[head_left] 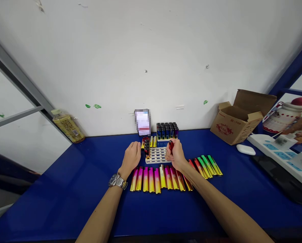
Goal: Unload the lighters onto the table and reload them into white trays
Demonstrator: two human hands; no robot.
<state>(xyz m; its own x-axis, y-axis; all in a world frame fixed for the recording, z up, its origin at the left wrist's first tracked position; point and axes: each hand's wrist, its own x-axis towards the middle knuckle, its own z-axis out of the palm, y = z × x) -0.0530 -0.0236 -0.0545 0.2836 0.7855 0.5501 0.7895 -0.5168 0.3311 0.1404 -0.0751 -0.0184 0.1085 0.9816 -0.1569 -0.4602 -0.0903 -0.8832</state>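
My right hand [175, 155] is closed around a red lighter [170, 145], held upright at the right edge of a white tray with rows of holes [158, 155]. My left hand [132, 156], with a metal watch on the wrist, rests curled on the blue table just left of the tray, close to a few lighters [147, 146] standing in the tray's left end. A row of shiny pink-and-yellow, red and green lighters [166, 177] lies flat in front of the tray. Behind it stands a full rack of dark lighters [167, 130].
A bottle of yellow drink [68, 126] leans at the back left. A phone [142, 122] stands against the white wall. At the right are an open cardboard box [239, 118], a white mouse [245, 149] and a white power strip [282, 157].
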